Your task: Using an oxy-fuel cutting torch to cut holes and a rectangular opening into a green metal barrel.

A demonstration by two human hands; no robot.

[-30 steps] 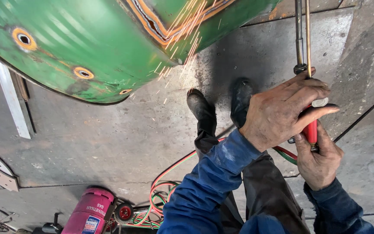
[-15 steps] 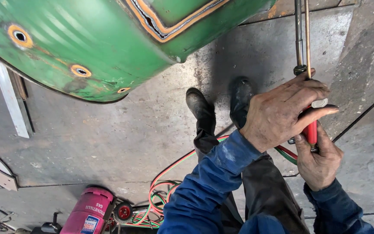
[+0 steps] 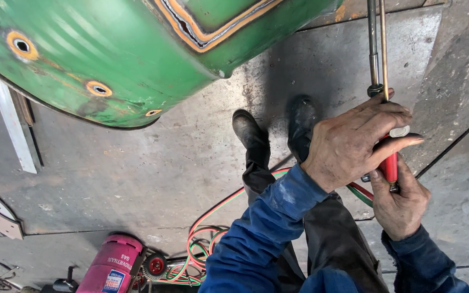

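Green painted sheet metal, one large curved body [image 3: 137, 49], fills the top of your view and hangs over the grey steel floor plates [image 3: 137, 173]. Three round holes ringed in orange show on its skin, and one orange-edged cut line runs across its upper face. One pale angle bar [image 3: 9, 122] stands at its left edge.

You stand below it: two dark boots [image 3: 275, 127], side by side, dark trousers, blue sleeves. One pink gas cylinder [image 3: 112, 266] lies near the bottom left, a red-faced gauge just beside it. Two hoses, one red and one green [image 3: 218, 217], coil next to the cylinder and run up toward your hands.

One cutting torch [image 3: 378, 70] is in your grip at the right, its two thin tubes reaching up out of frame. Your left hand [image 3: 354, 144] lies over the torch body, fingers curled around it, forefinger stretched forward by a round silver knob. Your right hand [image 3: 400, 203] wraps the red handle from beneath, thumb pressed against it.

Against the frame a second ago: the shower of sparks along the cut line is gone, and the seam shows no glow. Hands, torch, boots and cylinder hold the same places.
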